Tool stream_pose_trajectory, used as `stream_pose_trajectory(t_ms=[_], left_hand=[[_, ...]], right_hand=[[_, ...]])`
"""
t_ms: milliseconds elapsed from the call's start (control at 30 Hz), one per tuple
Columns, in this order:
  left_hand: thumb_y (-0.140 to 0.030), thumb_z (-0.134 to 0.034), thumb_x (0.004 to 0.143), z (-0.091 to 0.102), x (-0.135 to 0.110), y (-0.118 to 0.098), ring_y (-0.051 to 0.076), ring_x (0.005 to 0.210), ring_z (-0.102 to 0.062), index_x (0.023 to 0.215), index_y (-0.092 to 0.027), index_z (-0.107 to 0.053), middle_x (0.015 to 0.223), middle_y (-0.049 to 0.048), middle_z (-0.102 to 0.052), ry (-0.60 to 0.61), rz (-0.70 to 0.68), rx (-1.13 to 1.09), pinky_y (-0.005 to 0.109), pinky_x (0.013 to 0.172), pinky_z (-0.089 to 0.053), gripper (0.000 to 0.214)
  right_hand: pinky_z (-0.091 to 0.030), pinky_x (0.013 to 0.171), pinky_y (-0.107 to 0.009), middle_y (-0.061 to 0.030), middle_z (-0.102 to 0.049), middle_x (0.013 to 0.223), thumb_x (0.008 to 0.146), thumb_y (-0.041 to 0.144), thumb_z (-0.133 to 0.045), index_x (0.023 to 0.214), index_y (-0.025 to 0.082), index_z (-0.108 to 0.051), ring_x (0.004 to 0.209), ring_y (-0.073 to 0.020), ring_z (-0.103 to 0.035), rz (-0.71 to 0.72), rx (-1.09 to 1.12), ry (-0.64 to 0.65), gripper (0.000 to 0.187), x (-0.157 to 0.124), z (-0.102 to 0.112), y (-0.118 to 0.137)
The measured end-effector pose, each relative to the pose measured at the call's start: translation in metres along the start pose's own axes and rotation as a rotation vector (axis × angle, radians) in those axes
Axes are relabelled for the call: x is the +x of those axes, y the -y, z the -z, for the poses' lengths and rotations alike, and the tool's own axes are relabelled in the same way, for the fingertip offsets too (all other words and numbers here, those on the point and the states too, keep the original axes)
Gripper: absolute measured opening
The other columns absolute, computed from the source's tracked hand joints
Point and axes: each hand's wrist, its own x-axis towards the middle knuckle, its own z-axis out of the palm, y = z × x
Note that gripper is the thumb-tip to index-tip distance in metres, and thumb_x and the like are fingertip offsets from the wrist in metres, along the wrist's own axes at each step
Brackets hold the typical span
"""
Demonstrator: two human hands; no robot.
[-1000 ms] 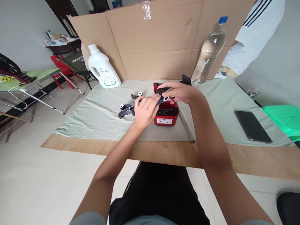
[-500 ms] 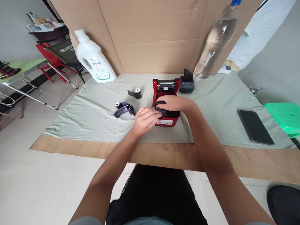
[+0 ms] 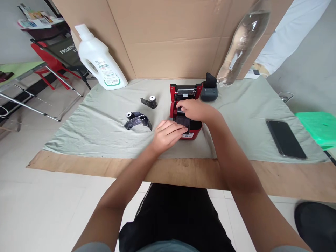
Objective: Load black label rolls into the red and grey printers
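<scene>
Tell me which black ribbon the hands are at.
The ribbon over the red machine: the left hand touches its flat sheet; the right hand is just behind. The joined pair and single roll sit on the cloth, off to the left, untouched.

smooth plastic red device; matt, creased cloth.

machine: red, black | strip: black | roll: black, white core | cloth: pale grey-green | jug: white, green-lined label | stool: bright green | phone: black
</scene>
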Motion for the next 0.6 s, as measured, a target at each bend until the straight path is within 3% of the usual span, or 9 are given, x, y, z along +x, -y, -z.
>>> stream_pose_trajectory(t_ms=[200, 300, 433, 600], left_hand=[[-0.026, -0.056, 0.105, 0.0, 0.004, -0.005, 0.02, 0.096, -0.074, 0.109, -0.032, -0.078, 0.099, 0.0014, -0.083, 0.01, 0.018, 0.01, 0.04, 0.084, -0.052, 0.023], [-0.023, -0.059, 0.104, 0.001, 0.006, -0.008, 0.019, 0.095, -0.074, 0.109, -0.031, -0.078, 0.098, 0.0007, -0.083, -0.039, -0.024, 0.003, 0.039, 0.083, -0.051, 0.02], [-0.023, -0.061, 0.103, 0.001, 0.006, -0.009, 0.019, 0.094, -0.074, 0.109, -0.031, -0.077, 0.099, 0.0003, -0.084, -0.033, -0.026, 0.014, 0.039, 0.081, -0.051, 0.019], [-0.023, -0.06, 0.103, 0.002, 0.006, -0.007, 0.019, 0.092, -0.074, 0.107, -0.03, -0.078, 0.099, 0.0007, -0.084, -0.029, -0.028, 0.06, 0.039, 0.081, -0.051, 0.019]], right_hand=[[-0.037, 0.105, -0.047, -0.0078, -0.08, 0.107, 0.089, 0.007, -0.046, 0.104, 0.021, -0.074, 0.105, -0.0282, -0.069, -0.035, -0.095, -0.035, 0.035, 0.01, -0.013, -0.004], [-0.036, 0.108, -0.048, -0.0075, -0.08, 0.118, 0.09, 0.013, -0.051, 0.106, 0.023, -0.074, 0.114, -0.0302, -0.069, -0.032, -0.065, 0.05, 0.029, 0.011, -0.009, -0.008], [-0.038, 0.11, -0.047, -0.0062, -0.08, 0.121, 0.079, 0.011, -0.065, 0.111, 0.025, -0.074, 0.117, -0.0317, -0.069, -0.067, -0.074, 0.159, 0.036, 0.014, -0.003, -0.007], [-0.038, 0.105, -0.048, -0.0066, -0.079, 0.105, 0.072, 0.005, -0.063, 0.099, 0.022, -0.071, 0.104, -0.0304, -0.069, -0.09, -0.165, 0.114, 0.033, 0.016, -0.002, 0.002]])
